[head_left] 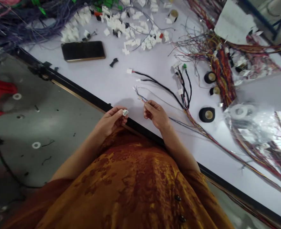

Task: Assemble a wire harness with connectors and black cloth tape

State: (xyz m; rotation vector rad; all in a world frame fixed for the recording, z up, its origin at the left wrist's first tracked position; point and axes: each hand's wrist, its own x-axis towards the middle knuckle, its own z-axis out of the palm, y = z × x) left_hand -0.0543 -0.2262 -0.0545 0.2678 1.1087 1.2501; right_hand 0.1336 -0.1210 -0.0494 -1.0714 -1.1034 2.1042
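My left hand (112, 120) is closed around a small white plastic connector (125, 112), held at the near edge of the white table (121, 82). My right hand (156, 114) pinches a thin bundle of coloured wires (138, 94), whose bare ends fan out toward the connector. The two hands sit a short gap apart above the table's black edge. Behind the right hand the wires run off to the right into a long harness (202, 130). A black-sleeved cable with white plugs (154, 82) lies just beyond my hands.
A black phone (83, 50) lies at the back left. Several loose white connectors (135, 31) are scattered at the back. Rolls of black tape (206, 114) and heaps of coloured wire (222, 73) fill the right side. Grey floor (35, 121) is at the left.
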